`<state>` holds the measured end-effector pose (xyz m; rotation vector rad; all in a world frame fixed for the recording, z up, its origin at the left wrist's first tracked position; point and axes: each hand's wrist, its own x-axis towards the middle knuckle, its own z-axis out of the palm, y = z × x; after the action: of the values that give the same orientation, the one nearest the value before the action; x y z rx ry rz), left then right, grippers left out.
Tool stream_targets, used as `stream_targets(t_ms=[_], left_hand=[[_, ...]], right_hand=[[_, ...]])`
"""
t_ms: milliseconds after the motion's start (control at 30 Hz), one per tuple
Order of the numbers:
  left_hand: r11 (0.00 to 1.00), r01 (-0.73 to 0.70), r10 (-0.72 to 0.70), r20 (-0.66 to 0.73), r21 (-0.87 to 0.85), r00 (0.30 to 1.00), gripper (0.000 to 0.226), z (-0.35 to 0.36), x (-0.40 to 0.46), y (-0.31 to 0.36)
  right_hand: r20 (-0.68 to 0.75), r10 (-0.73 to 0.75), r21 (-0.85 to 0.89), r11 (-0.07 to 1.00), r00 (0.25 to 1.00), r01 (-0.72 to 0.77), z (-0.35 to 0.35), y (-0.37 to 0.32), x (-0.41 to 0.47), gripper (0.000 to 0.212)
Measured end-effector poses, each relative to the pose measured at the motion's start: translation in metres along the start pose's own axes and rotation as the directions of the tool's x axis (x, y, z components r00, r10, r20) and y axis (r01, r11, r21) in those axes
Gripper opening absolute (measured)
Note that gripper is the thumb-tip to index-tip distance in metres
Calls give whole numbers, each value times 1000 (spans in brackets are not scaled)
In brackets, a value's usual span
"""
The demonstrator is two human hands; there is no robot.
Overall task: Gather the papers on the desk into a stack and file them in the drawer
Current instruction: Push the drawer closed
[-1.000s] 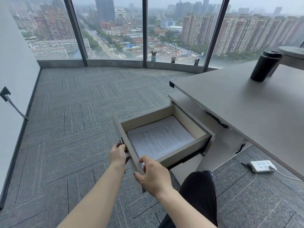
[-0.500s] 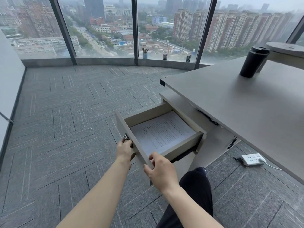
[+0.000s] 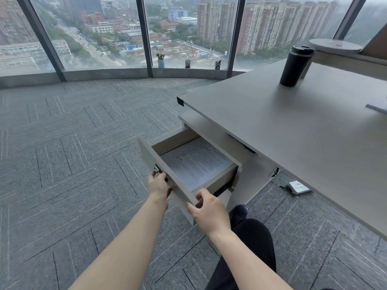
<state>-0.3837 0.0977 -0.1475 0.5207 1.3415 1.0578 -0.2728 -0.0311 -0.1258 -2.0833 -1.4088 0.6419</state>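
1. The papers (image 3: 196, 163) lie flat in a stack inside the open drawer (image 3: 161, 174), printed side up, long axis running from the drawer's front panel back toward the cabinet.
2. The drawer juts out from under the counter (image 3: 293, 130), below the counter's left corner, with its front panel facing the person.
3. The left hand (image 3: 158, 186) rests against the outside of the front panel just below the lock (image 3: 156, 169), fingers curled; I cannot tell whether it grips anything.
4. The right hand (image 3: 209, 208) is at the near top corner of the front panel, fingers bent over the panel's edge and thumb on the outer face, loosely closed on it.
5. Both forearms reach forward from the bottom of the view, bare.
6. A black tumbler (image 3: 295, 65) stands upright near the counter's far edge.
7. A white power strip (image 3: 298, 187) lies on the carpet (image 3: 62, 164) under the counter.
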Motion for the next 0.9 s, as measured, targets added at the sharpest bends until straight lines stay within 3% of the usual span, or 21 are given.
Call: stream_targets(t_ms=[333,600,900], left_hand=[[999,28,-28,30,17,999,52,45,9,-6],[997,67,-69,75,25,995,58,81,14,-9],[995,95,-95,131,6,987,66,115,17,-10]], right_hand=[[-27,225,68,973,974,-223,-24,24,22,55],[-96,381,85,924,920,-374,-36,45,40,101],[-79,386,173,913,919,-369,-54,65,63,102]])
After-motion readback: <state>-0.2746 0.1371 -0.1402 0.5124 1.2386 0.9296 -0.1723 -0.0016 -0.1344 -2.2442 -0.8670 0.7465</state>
